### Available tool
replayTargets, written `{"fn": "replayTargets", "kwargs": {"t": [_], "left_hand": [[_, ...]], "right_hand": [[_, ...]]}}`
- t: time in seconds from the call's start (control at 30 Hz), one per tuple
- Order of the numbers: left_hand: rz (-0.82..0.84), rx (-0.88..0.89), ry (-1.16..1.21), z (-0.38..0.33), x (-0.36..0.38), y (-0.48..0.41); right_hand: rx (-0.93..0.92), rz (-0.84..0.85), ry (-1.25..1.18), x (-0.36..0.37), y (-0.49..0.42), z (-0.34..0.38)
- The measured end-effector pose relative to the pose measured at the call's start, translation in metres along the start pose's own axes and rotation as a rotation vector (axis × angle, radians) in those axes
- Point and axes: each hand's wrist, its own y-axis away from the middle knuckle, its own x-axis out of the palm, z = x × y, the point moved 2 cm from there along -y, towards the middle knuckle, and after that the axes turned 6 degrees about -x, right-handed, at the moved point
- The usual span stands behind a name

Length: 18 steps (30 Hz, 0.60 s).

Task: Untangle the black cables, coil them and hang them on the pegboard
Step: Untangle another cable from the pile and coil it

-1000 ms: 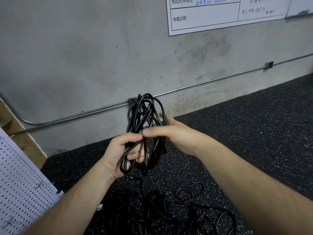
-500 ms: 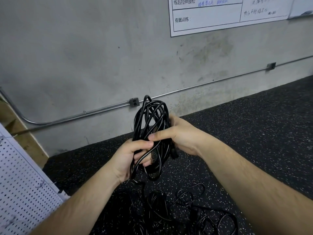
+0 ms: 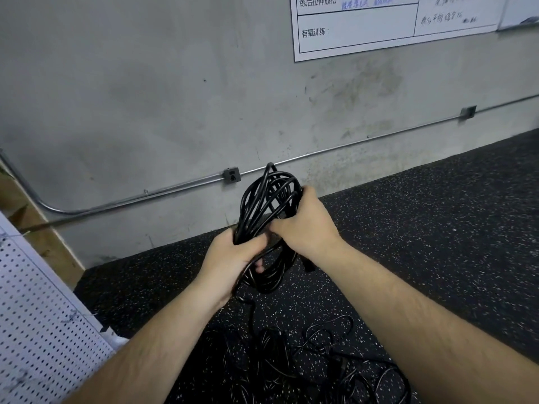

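A coil of black cable (image 3: 262, 196) stands upright in front of me, held by both hands. My left hand (image 3: 230, 258) grips the coil's lower left side, fingers curled round the strands. My right hand (image 3: 306, 225) wraps over the coil's right side with its thumb across the strands. One strand drops from the coil to a tangle of black cables (image 3: 306, 360) on the floor below. The white pegboard (image 3: 38, 330) leans at the lower left, apart from both hands.
A black speckled rubber floor (image 3: 423, 228) runs to a grey concrete wall (image 3: 145, 97). A metal conduit (image 3: 131, 196) with an outlet box (image 3: 232, 175) crosses the wall low down. A white printed chart (image 3: 364, 24) hangs at the top right.
My right hand has slid from pinching at the coil's middle to wrapping over its right side. The coil and both hands have shifted slightly right in view.
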Motion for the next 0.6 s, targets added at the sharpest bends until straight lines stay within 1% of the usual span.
{"fn": "replayTargets", "kwargs": {"t": [0.1, 0.17, 0.27, 0.37, 0.4, 0.53, 0.57, 0.6], "left_hand": [[-0.121, 0.053, -0.167, -0.002, -0.005, -0.003], [-0.176, 0.065, -0.206, -0.006, -0.012, -0.009], [-0.224, 0.106, -0.240, -0.009, -0.018, -0.013], [-0.190, 0.139, -0.333, -0.007, -0.017, -0.009], [-0.167, 0.145, -0.376, -0.006, -0.016, -0.009], [-0.077, 0.163, -0.460, -0.010, -0.017, -0.009], [-0.063, 0.172, -0.482, -0.010, -0.017, -0.010], [-0.054, 0.183, -0.513, -0.010, -0.018, -0.011]], "right_hand": [[-0.057, -0.050, 0.052, -0.003, -0.004, -0.005], [-0.096, -0.076, 0.035, -0.009, -0.007, -0.007], [-0.162, -0.089, 0.094, -0.013, -0.007, -0.009], [-0.197, -0.044, 0.116, -0.006, -0.001, -0.011], [-0.214, -0.040, 0.160, -0.004, 0.001, -0.011], [-0.355, -0.072, 0.382, -0.005, 0.004, -0.005], [-0.402, -0.084, 0.468, -0.008, 0.006, -0.002], [-0.449, -0.117, 0.604, -0.009, 0.008, 0.000]]}}
